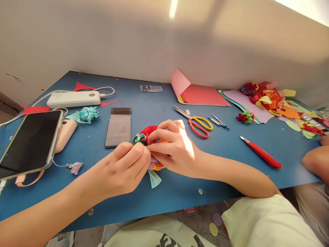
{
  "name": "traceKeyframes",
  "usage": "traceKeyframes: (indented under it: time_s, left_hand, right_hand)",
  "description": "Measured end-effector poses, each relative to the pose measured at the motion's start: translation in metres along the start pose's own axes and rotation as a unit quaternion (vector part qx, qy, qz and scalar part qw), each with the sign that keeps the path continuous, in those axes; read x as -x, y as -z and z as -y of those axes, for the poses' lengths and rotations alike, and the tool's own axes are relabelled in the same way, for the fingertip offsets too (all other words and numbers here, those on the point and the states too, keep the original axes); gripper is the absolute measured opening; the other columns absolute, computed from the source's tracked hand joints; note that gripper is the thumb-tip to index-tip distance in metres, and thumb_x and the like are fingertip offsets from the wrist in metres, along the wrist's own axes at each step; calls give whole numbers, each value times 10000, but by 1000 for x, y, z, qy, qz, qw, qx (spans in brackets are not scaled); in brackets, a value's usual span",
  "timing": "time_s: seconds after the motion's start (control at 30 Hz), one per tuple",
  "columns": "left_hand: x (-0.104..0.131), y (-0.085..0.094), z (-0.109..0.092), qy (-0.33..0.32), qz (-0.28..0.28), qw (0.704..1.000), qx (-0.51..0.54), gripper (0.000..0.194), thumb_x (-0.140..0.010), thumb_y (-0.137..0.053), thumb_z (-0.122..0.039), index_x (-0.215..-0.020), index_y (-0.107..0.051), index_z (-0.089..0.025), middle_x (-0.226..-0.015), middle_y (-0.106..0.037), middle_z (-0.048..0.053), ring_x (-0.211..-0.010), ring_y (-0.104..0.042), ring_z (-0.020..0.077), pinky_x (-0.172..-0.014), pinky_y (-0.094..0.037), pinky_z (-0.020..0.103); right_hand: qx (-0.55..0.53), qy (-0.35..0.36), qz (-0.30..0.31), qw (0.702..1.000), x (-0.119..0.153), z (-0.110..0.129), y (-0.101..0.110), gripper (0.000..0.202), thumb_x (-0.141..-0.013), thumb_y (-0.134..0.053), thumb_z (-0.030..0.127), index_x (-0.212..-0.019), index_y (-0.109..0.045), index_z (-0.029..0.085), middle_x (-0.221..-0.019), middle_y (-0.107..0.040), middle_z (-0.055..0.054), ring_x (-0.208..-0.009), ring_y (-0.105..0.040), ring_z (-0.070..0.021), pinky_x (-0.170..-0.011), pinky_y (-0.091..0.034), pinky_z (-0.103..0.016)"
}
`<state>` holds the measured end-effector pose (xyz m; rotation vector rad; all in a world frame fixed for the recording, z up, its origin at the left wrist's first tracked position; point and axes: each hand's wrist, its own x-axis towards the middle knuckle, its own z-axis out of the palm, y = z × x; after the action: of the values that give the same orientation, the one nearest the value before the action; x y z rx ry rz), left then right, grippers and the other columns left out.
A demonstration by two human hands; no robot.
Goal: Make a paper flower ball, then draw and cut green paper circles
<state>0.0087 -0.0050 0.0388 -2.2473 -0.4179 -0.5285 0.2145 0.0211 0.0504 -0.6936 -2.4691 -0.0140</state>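
Note:
Between my hands is a multicoloured paper flower ball (150, 131) with red, dark green, orange, yellow and lilac pieces. A pale turquoise paper strip (154, 179) sticks out beneath it. My left hand (128, 168) is closed, its fingertips pinching the ball's left side. The fingers of my right hand (172, 147) curl over the ball's top and right side and meet the left fingertips. What exactly lies between the fingertips is hidden. A fine thread (191, 126) seems to run right from behind my right hand, near the open scissors (192, 120) with red and yellow handles.
Left stand a large phone (31, 142), a white power bank (73, 98) and crumpled turquoise paper (87, 115). A smaller phone (118, 128) lies behind my left hand. To the right are a red craft knife (262, 152), a small paper flower (245, 117), coloured sheets (205, 95) and another person's arm (316, 159).

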Motion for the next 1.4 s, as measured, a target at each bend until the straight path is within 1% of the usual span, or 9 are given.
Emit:
traceKeyframes:
  time_s: [0.13, 0.33, 0.47, 0.67, 0.8, 0.9, 1.07, 1.23, 1.4]
  left_hand:
    - [3, 1, 5, -31, 20, 999, 8, 101, -826, -611, -66, -865, -667, -140, -880, -650, 68, -798, -575, 182, -639, -485, 345]
    - [7, -2, 13, 1, -18, 996, 89, 158, -807, -594, -7, -882, -640, -138, -822, -659, 43, -780, -596, 177, -654, -496, 341]
    - [7, -3, 13, 75, -39, 974, 211, 159, -811, -577, -41, -912, -603, -160, -791, -661, 37, -751, -576, 176, -664, -516, 345]
    - [3, 2, 16, 345, -63, 865, 359, 111, -875, -528, -131, -920, -616, -181, -774, -630, 31, -714, -538, 151, -646, -488, 308]
    - [5, -3, 20, 517, 50, 732, 441, 252, -933, -454, -391, -1086, -602, -255, -1028, -643, 34, -920, -614, 176, -661, -525, 264]
    - [5, -8, 17, 493, 84, 704, 504, 406, -912, -470, -470, -1279, -495, -298, -1257, -575, 41, -1143, -552, 208, -850, -527, 299]
    - [1, -5, 8, 371, 81, 787, 486, 469, -921, -468, -405, -1368, -415, -273, -1403, -454, 73, -1257, -473, 232, -968, -472, 324]
    - [3, -4, 11, 327, 103, 790, 509, 386, -929, -457, -336, -1305, -497, -260, -1362, -513, 61, -1207, -529, 212, -947, -495, 286]
    - [4, -3, 18, 383, 114, 735, 548, 356, -903, -501, -348, -1257, -539, -323, -1363, -516, 0, -1246, -490, 226, -1016, -446, 313]
  right_hand:
    - [-82, 2, 38, 996, -8, -13, 17, 100, -875, -583, 212, -862, -683, 218, -946, -645, -31, -928, -505, -173, -794, -399, -358]
    - [-176, -154, -81, 969, -7, -44, 17, 237, -921, -531, 318, -1106, -630, 205, -1074, -587, -63, -995, -548, -163, -832, -468, -319]
    - [-312, -229, 5, 922, 10, -48, -7, 334, -953, -454, 375, -1236, -549, 226, -1216, -564, -73, -1082, -553, -170, -868, -486, -320]
    - [-378, -225, 54, 896, 21, -39, -13, 371, -940, -471, 402, -1266, -527, 235, -1284, -565, -70, -1155, -535, -207, -947, -456, -364]
    - [-369, -205, 40, 906, 19, -32, -9, 350, -936, -485, 356, -1260, -517, 225, -1274, -565, -79, -1150, -535, -200, -939, -460, -356]
    - [-343, -197, 15, 918, 19, -25, -11, 342, -929, -499, 324, -1251, -510, 210, -1255, -557, -94, -1150, -525, -196, -931, -468, -356]
    - [-326, -198, -65, 922, 20, -11, -15, 339, -955, -446, 362, -1255, -486, 210, -1231, -537, -100, -1124, -533, -179, -919, -483, -348]
    - [-304, -167, -96, 933, 25, -7, -12, 365, -986, -336, 353, -1294, -439, 186, -1291, -498, -126, -1189, -501, -190, -937, -473, -367]
    - [30, 106, -264, 958, 45, -15, -22, 356, -917, -436, 487, -1008, -590, 179, -1124, -558, -100, -1044, -549, -222, -901, -427, -446]
